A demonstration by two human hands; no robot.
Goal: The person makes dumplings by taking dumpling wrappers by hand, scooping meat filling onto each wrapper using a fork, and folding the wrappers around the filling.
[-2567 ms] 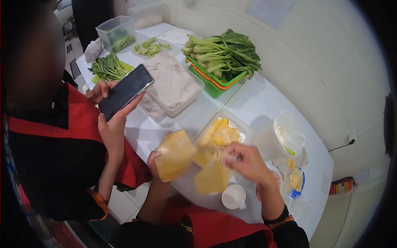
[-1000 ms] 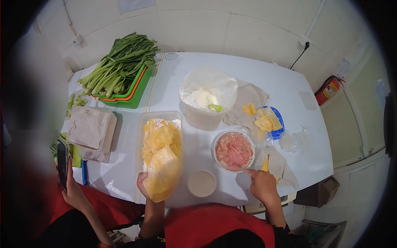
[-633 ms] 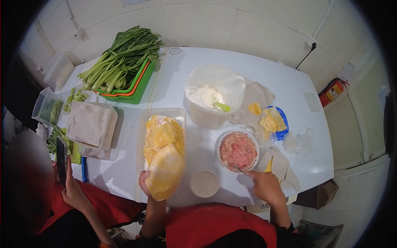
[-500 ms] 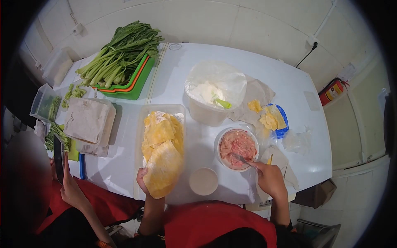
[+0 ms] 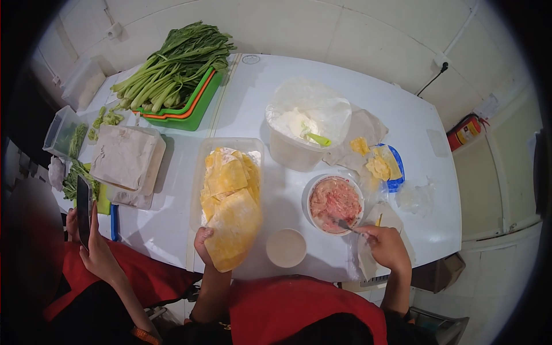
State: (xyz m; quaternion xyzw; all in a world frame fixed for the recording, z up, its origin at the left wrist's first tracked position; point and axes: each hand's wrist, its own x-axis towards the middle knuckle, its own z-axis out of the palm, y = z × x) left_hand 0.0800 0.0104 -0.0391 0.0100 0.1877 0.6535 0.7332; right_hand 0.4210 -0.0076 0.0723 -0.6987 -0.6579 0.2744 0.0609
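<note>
My left hand (image 5: 205,244) is closed on the edge of a floury yellow dough sheet (image 5: 232,233), which hangs over the near end of a clear plastic tub (image 5: 260,150). More yellow dough sheets (image 5: 225,174) lie piled in that tub. My right hand (image 5: 386,246) grips a thin metal utensil (image 5: 344,225); its tip is in the pink minced meat (image 5: 334,200) near the lower right rim of a white round bowl (image 5: 306,200). The utensil's exact kind is hard to make out. Between my hands sits a pale round lid or dish (image 5: 286,248).
Behind the bowl stands a lined tub of white flour (image 5: 308,150) with a green-handled scoop (image 5: 319,139). Leafy greens (image 5: 183,63) fill stacked baskets (image 5: 204,109). A cloth-covered tub (image 5: 123,158) stands left. Beside me a person holds a phone (image 5: 84,213). Yellow scraps (image 5: 379,167) lie right.
The utensil has moved toward the bowl's lower right rim, and my right hand has shifted slightly right and down. My left hand still holds the dough sheet. The whole view has shifted a little.
</note>
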